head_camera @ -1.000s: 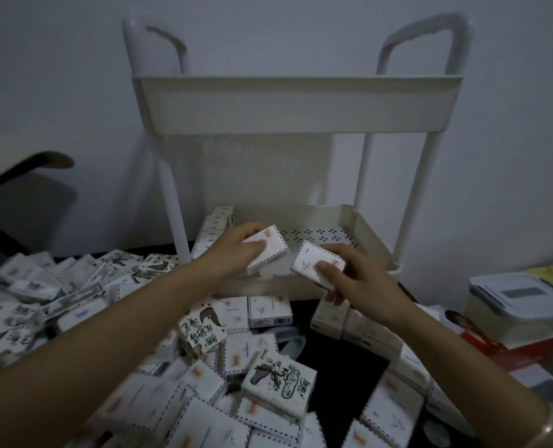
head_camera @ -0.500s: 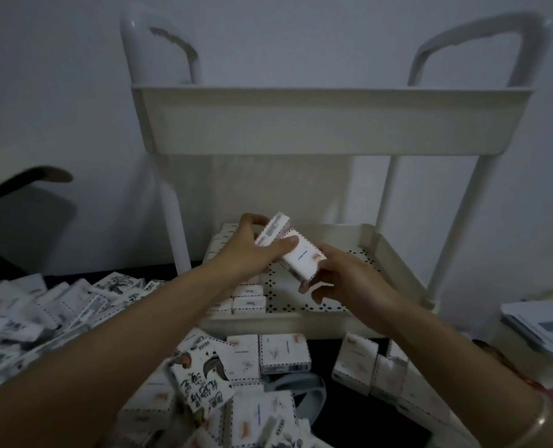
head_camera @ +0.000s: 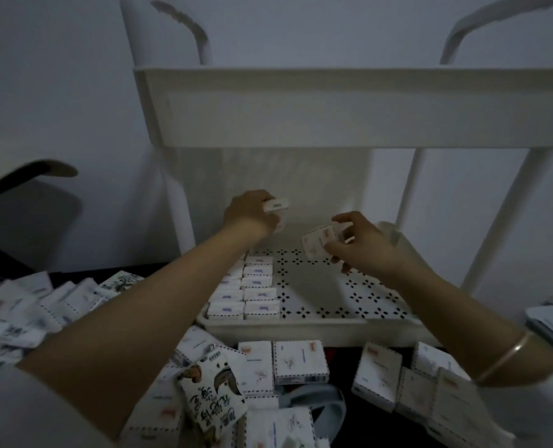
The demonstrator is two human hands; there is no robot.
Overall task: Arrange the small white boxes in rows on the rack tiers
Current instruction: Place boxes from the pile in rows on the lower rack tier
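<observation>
A white two-tier rack stands before me, its lower tier (head_camera: 320, 321) a perforated tray. Two rows of small white boxes (head_camera: 258, 282) stand on edge along the tray's left side. My left hand (head_camera: 250, 215) is over the far left of the tray, shut on one white box (head_camera: 276, 205) held edge-on. My right hand (head_camera: 362, 244) hovers over the tray's middle right, gripping another white box (head_camera: 318, 245) tilted with its face toward me. The upper tier (head_camera: 349, 108) shows only its front wall.
Loose white boxes lie heaped on the dark table at left (head_camera: 26, 312) and in front of the rack (head_camera: 301, 357). One illustrated box (head_camera: 213, 392) lies near my left forearm. A grey strap (head_camera: 320, 399) lies among them. A lidded container (head_camera: 552, 324) sits at right.
Both hands moved from the tray's front edge into the lower tier and apart. The left hand went to the back left, the right hand to the middle. My view came closer.
</observation>
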